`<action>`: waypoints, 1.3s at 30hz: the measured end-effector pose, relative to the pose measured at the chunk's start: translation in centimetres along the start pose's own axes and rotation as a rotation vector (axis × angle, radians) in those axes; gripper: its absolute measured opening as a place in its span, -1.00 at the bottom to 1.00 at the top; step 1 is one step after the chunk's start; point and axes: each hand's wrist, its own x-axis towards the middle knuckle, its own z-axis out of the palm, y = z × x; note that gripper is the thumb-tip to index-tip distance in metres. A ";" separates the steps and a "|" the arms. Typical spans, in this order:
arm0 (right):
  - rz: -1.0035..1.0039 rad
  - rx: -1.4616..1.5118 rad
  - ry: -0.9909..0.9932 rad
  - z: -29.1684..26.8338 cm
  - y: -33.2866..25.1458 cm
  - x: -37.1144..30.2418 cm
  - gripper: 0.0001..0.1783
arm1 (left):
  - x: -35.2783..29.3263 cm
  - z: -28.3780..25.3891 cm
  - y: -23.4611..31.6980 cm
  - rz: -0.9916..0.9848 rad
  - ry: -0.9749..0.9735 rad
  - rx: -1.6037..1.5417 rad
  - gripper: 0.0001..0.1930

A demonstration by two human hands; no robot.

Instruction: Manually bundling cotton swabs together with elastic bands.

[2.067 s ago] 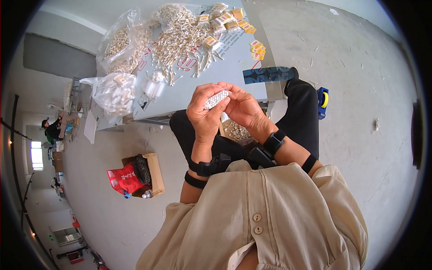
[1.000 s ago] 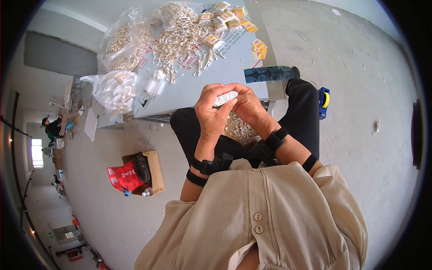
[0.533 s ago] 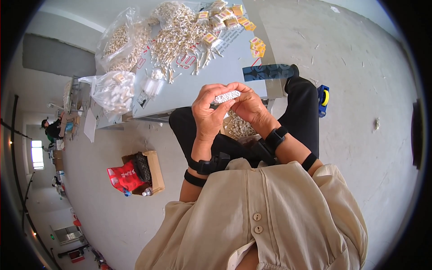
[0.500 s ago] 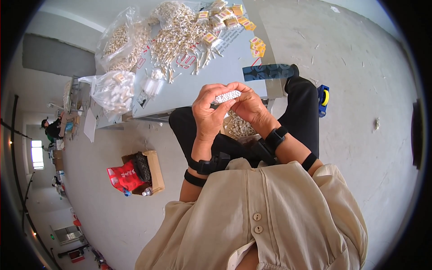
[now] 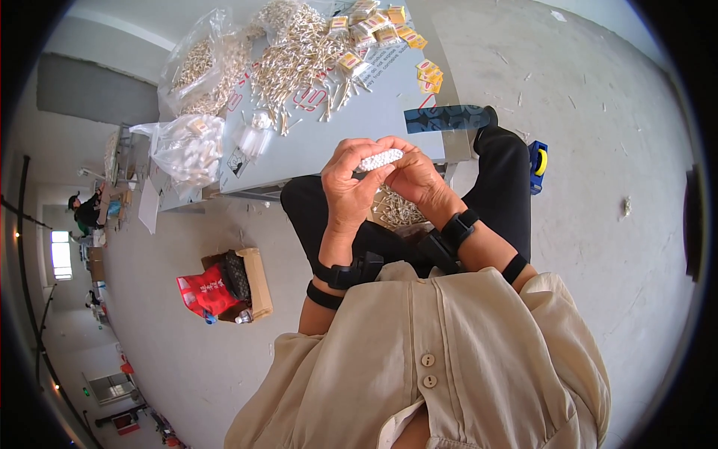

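Observation:
A tight bundle of cotton swabs is gripped between my two hands, its white tips facing me. My left hand closes round the left end, and my right hand closes round the right end; the sticks are hidden behind the fingers. Under my right wrist, more loose swabs lie in a box at my lap, partly covered by my arms. Beyond my hands, a large heap of loose swabs spreads over the grey table.
Clear bags of swabs and of white packs stand at the table's left. Small packets with yellow cards lie at its far right. On the floor are a carton with a red bag and a blue tape dispenser.
Both hands and the bundle have shifted very slightly to the right in the picture. The grip stays the same.

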 end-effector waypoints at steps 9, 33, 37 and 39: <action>0.032 -0.001 0.007 -0.1 0.2 0.0 -0.64 | 0.0 -0.1 0.3 -0.023 -0.007 0.007 -0.71; -0.026 -0.036 0.104 -0.8 0.4 0.5 -0.65 | -0.2 -0.1 -2.0 -0.068 0.010 0.045 -0.70; -0.008 -0.066 0.185 -1.5 0.8 0.6 -0.68 | -1.1 -0.1 -3.6 -0.125 0.020 -0.033 -0.70; -0.012 -0.074 0.210 -1.5 0.8 0.6 -0.67 | -1.5 -0.2 -4.0 -0.140 0.000 -0.025 -0.71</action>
